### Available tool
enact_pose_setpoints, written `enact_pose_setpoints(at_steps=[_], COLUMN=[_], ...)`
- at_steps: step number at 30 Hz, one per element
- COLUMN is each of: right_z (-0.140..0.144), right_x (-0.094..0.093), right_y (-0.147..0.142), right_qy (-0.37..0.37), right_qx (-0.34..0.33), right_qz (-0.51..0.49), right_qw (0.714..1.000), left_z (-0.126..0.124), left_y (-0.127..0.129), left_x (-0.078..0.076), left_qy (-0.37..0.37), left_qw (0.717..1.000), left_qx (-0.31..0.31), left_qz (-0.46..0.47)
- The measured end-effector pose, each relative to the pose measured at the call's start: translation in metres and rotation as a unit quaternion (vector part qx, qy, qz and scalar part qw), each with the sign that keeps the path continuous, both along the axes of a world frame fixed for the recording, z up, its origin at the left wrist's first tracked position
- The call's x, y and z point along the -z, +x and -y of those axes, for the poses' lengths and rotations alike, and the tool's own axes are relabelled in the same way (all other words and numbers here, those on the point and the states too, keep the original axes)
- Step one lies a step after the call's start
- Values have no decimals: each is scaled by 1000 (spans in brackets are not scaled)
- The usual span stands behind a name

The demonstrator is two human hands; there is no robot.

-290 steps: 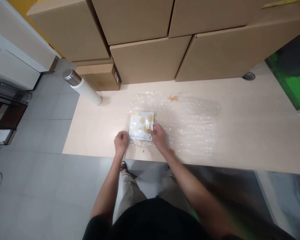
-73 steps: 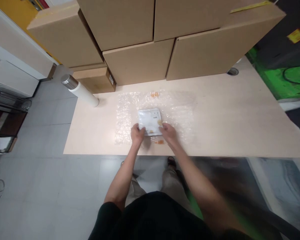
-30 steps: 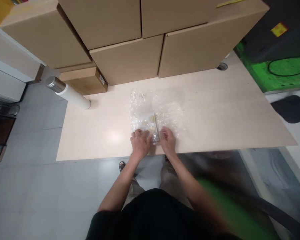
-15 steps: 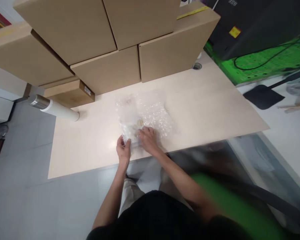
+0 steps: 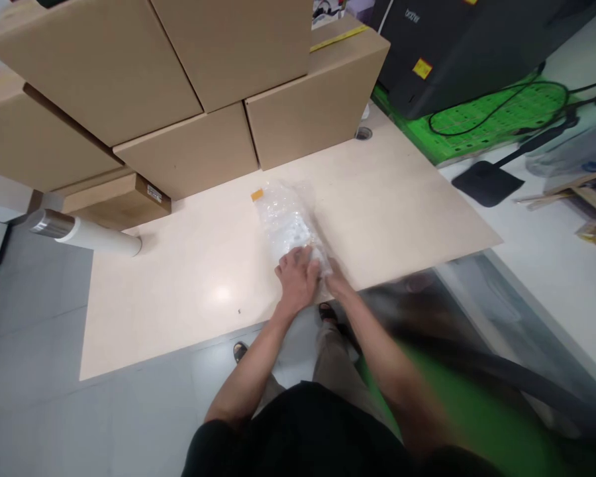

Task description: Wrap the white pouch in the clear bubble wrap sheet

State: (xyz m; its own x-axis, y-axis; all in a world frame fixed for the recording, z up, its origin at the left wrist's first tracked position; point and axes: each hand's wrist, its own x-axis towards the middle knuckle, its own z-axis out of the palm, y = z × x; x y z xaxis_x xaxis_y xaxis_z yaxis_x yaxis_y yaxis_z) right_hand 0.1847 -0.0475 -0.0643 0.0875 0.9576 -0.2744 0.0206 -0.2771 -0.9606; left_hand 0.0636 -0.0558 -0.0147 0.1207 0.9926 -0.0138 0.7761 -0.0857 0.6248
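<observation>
A narrow bundle of clear bubble wrap (image 5: 289, 222) lies on the pale wooden table (image 5: 189, 278), folded over a white packet that barely shows through. My left hand (image 5: 297, 277) presses flat on the bundle's near end. My right hand (image 5: 334, 282) sits just to its right, fingers on the bundle's edge, partly hidden behind the left hand. A small orange tape piece (image 5: 257, 195) sticks at the bundle's far left corner.
Stacked cardboard boxes (image 5: 193, 99) fill the table's back. A white tube with a metal cap (image 5: 87, 234) lies at the left. A black printer (image 5: 457, 46) and green mat (image 5: 496, 112) stand to the right. A table grommet hole (image 5: 362, 133) is near the boxes.
The spread bubble wrap has been folded over the white packet into a narrow bundle. Both hands came together on its near end, and the view swung to the right.
</observation>
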Motion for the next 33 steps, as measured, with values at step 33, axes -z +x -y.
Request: enact_pose_setpoints(at_steps=[33], right_z=[-40], right_x=[-63], right_y=[-39], right_qy=[-70], right_qx=[13], right_qz=[-200], right_qw=[977], left_z=[-18], left_y=[-123], left_x=[-24], left_qy=[-238], left_qw=[846], left_qx=[-37], left_qz=[475])
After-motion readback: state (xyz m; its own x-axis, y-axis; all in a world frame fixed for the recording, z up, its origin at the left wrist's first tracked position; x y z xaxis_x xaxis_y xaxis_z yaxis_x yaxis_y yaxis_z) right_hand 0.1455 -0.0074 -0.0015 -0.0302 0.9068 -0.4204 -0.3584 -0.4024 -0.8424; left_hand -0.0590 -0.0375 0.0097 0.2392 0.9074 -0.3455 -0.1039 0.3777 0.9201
